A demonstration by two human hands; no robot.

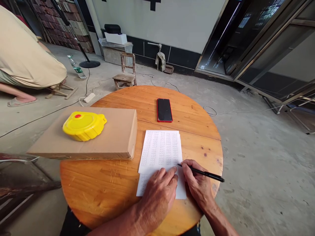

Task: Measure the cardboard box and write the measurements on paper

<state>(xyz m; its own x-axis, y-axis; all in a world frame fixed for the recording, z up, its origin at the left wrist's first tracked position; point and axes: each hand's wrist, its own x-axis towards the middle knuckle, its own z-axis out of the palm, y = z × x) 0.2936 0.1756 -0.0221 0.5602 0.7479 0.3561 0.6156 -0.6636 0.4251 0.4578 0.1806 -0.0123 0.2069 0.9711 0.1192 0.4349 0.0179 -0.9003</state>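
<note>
A black pen [209, 174] is held in my right hand [199, 185], pinched between thumb and fingers. Its tip meets the lower right part of a white sheet of paper [158, 149] covered in columns of small handwritten marks. Under that sheet lies a second written sheet [141, 190], showing at its lower edge. My left hand [161, 188] rests over both sheets with its fingers laid on the paper, holding nothing. Both sheets lie on a round wooden table [98, 193]. The left hand covers part of the lower writing.
Beyond the paper lies a red-edged black phone [164, 110]. On the left a cardboard box [118, 131] overhangs the table, bearing a yellow plastic case [85, 126] with a red button. A small wooden chair [126, 77], a bottle [76, 68] and a crouching person [27, 52] are beyond.
</note>
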